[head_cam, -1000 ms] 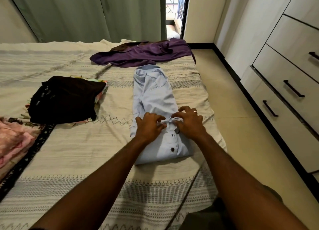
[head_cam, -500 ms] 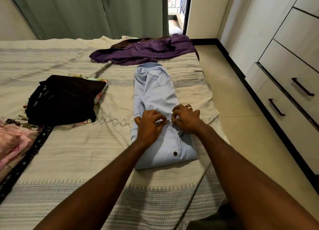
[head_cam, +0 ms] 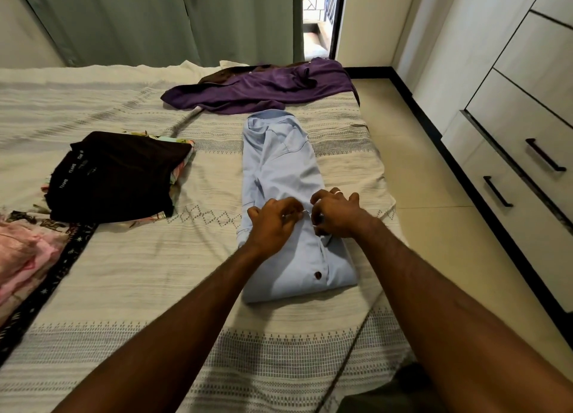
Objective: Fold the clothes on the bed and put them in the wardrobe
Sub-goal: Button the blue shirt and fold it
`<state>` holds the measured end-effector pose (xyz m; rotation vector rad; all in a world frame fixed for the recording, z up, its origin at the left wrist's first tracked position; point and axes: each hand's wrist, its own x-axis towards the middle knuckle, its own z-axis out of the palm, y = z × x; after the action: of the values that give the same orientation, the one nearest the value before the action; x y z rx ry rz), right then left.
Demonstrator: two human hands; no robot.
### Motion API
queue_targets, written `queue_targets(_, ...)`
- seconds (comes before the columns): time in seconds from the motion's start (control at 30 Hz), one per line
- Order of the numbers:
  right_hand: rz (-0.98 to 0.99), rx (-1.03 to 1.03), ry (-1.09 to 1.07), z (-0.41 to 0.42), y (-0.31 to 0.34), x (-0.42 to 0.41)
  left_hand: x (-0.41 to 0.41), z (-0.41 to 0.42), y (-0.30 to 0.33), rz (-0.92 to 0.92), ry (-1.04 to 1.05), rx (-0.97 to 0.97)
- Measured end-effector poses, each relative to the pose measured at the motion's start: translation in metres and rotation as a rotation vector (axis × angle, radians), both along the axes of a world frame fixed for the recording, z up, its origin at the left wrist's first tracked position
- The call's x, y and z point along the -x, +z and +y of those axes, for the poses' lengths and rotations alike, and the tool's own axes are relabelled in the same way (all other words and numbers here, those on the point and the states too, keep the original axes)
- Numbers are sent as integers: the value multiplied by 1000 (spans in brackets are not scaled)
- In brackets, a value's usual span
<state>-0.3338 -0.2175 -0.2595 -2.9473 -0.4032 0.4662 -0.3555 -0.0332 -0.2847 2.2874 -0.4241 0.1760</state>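
The blue shirt [head_cam: 285, 201] lies lengthwise on the bed [head_cam: 130, 282], folded narrow, collar toward the far end and hem toward the person. It sits close to the bed's right edge, where the cover [head_cam: 378, 192] drapes off toward the floor [head_cam: 434, 214]. Bare cover lies to the left of the shirt and between it and the near edge.

Both hands rest on the shirt's middle, at its button line. The left hand [head_cam: 273, 223] has curled fingers pinching the fabric; the right hand [head_cam: 336, 215], wearing a ring, pinches the fabric just beside it, the fingertips nearly meeting. A dark button [head_cam: 317, 275] shows nearer the hem.

A purple garment [head_cam: 263, 90] lies spread and unfolded at the far end, just beyond the collar. To the left, well apart from the shirt, a folded black garment [head_cam: 117, 174] tops a small stack with patterned cloth under it. Pink clothes [head_cam: 28, 254] lie at the left edge on a dark patterned cloth.

A strip of floor runs between the bed and the drawers [head_cam: 521, 152] on the right, whose fronts are all closed. Green curtains [head_cam: 161, 18] hang behind the bed, with a gap open to the outside at their right.

Compared with half a second ago, the hands sit at much the same spot on the button line and the shirt has not shifted; the other clothes lie as they did.
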Motion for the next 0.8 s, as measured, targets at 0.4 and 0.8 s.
queue_targets(0.4,-45,-140,55,18,23,-28,-13,0,-8,198,82,202)
queue_targets(0.8,-386,-588,84,-39,-18,46,-6,-1,-11,75,206,-190)
